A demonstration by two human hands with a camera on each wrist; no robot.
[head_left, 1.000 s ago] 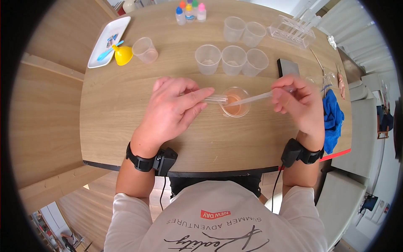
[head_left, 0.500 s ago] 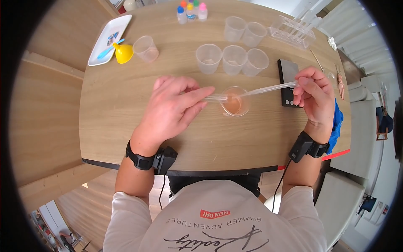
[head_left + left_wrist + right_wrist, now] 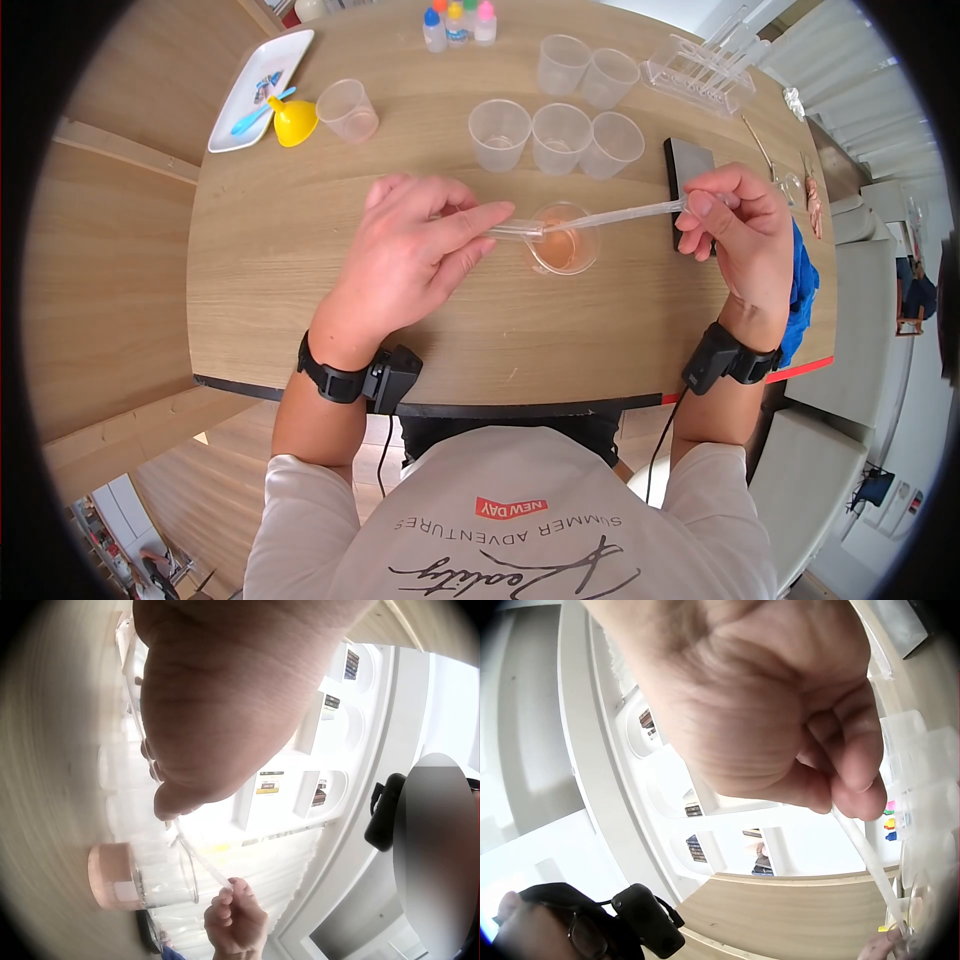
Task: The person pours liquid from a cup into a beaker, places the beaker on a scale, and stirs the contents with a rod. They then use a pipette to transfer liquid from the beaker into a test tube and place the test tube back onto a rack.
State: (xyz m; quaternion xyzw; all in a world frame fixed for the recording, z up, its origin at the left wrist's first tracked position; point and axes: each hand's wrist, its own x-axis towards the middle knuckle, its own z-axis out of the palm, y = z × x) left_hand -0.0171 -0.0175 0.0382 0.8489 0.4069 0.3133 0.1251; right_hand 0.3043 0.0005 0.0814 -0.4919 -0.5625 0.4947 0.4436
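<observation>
My left hand (image 3: 405,250) pinches a clear test tube (image 3: 515,230) between thumb and fingertips, its mouth pointing right over the cup. My right hand (image 3: 742,222) pinches the bulb end of a clear plastic dropper (image 3: 622,214), which slants down to the left. The dropper's tip is right at the tube's mouth. Below both stands a clear plastic cup (image 3: 590,262) with orange-pink liquid in the bottom. In the left wrist view the liquid (image 3: 112,874) shows as a shallow layer, and my left palm hides most of the tube.
Several empty clear cups (image 3: 562,140) stand beyond. A test tube rack (image 3: 700,85) is at the far right, a black scale (image 3: 690,160) and blue cloth (image 3: 803,300) nearer. At left are another cup (image 3: 348,112), a yellow funnel (image 3: 294,122) and a white tray (image 3: 230,125). Small dropper bottles (image 3: 457,30) stand behind.
My right hand moved right, drawing the dropper's tip away from the tube, then came slightly back left so the tip meets the tube's mouth. My left hand has stayed nearly still.
</observation>
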